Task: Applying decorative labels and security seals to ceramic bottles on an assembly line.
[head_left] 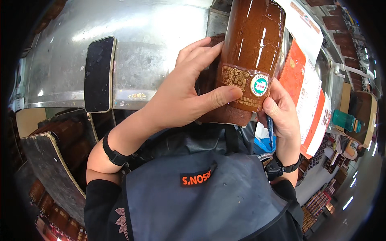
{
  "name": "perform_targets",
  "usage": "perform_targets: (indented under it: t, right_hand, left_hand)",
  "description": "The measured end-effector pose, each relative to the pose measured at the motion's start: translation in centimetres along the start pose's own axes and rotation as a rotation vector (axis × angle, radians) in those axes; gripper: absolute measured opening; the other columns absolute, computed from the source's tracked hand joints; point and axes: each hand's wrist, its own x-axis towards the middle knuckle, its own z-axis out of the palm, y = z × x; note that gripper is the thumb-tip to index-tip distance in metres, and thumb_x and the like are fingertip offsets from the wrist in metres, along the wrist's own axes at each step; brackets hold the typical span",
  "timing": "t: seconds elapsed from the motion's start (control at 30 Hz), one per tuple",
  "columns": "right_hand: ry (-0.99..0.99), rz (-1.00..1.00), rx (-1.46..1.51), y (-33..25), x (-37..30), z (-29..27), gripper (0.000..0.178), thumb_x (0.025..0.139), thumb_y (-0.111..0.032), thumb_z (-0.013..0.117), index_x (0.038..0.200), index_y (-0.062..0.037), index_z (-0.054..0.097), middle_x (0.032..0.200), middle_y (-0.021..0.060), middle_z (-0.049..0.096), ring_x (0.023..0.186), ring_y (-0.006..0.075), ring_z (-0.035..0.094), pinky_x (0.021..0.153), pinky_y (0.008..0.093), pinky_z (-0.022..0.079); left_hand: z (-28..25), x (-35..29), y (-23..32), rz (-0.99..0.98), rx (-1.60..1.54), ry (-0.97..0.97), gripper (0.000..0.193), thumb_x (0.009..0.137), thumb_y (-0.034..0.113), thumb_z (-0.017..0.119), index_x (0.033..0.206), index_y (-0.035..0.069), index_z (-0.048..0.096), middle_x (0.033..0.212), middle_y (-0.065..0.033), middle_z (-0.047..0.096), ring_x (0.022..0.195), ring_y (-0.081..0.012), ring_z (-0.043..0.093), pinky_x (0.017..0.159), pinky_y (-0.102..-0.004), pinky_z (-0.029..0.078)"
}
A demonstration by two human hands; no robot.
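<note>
Clasping brown jar point(255, 38) in L hand point(189, 86) at tabletop's point(155, 30) near edge, thumb across front, prob. to steady it; cupping lower R side w/ R hand point(283, 110), slim blue item point(270, 130) tucked in same, maybe for quick reach. Counting 1 jar, 1 round green-white sticker point(259, 85), 1 blue item, 1 phone point(99, 74) lying far L, prob. out of way

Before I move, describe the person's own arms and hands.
The left hand and right hand are ungloved. Below short black fabric sleeves, a slim black band circles the left arm; a boxy black wristband circles the right wrist. A pale pink petal print marks the black fabric.
</note>
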Motion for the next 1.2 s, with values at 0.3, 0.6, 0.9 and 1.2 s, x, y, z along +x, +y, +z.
perform_targets:
  t: [0.3,0.6,0.9,1.2]
  right_hand:
    - [0.042,-0.041,0.003,-0.1,-0.1,1.0,0.075,0.089,-0.031,0.069,0.146,0.0010,0.031,0.105,0.0027,0.065,0.087,0.0047,0.054,0.071,0.0198,0.039]
    - [0.035,-0.009,-0.011,-0.3,-0.3,0.7,0.068,0.091,-0.029,0.067,0.143,0.0017,0.036,0.089,-0.0015,0.062,0.082,0.0043,0.052,0.075,0.0218,0.040]
    - [0.025,-0.047,-0.008,0.4,-0.3,-0.1,0.067,0.091,-0.029,0.067,0.142,0.0016,0.037,0.085,-0.0021,0.061,0.079,0.0041,0.052,0.072,0.0212,0.039]
    - [0.071,-0.043,-0.077,0.1,-0.1,0.9,0.073,0.088,-0.038,0.069,0.142,0.0005,0.037,0.086,-0.0012,0.064,0.071,0.0032,0.050,0.063,0.0198,0.037]
  left_hand:
    - [0.7,0.0,-0.4,0.014,-0.061,0.085,0.072,0.085,0.040,0.071,0.135,-0.006,0.046,0.136,-0.0258,0.046,0.137,-0.0390,0.030,0.110,-0.0449,0.027]
    - [0.6,0.4,0.9,-0.025,0.056,0.013,0.068,0.089,0.031,0.068,0.142,-0.001,0.040,0.143,-0.0188,0.039,0.137,-0.0289,0.032,0.113,-0.0392,0.025]
    - [1.6,0.5,0.8,-0.132,-0.276,0.163,0.070,0.086,0.046,0.068,0.132,-0.004,0.050,0.135,-0.0266,0.047,0.134,-0.0371,0.035,0.111,-0.0426,0.028]
    - [1.8,0.1,-0.1,-0.098,-0.134,0.176,0.071,0.086,0.047,0.068,0.132,-0.005,0.050,0.136,-0.0270,0.046,0.135,-0.0362,0.034,0.110,-0.0422,0.030]
